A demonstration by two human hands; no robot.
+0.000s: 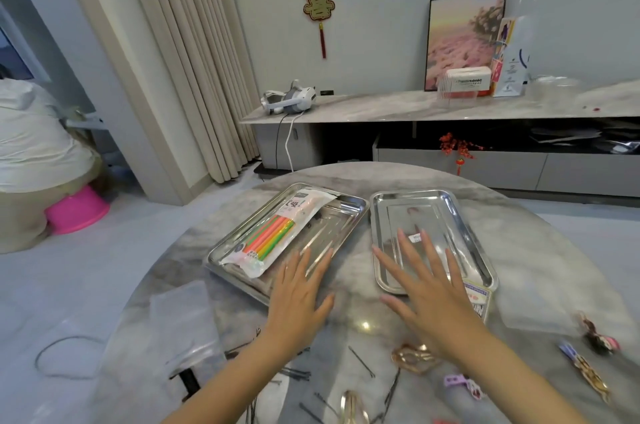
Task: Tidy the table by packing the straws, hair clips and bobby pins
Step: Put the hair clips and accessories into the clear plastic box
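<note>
Marble desk (540,250): a straw packet (277,233) lies in the left tray (363,207), while the left hand (298,295) and right hand (426,288) spread flat over the near tray rims, each grip wide and empty.

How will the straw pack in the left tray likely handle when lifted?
The straw pack is probably light and fairly stiff lengthwise, since straight straws fill it. Its glossy wrap looks slippery. Bagged flat, the straws shouldn't roll.
</note>
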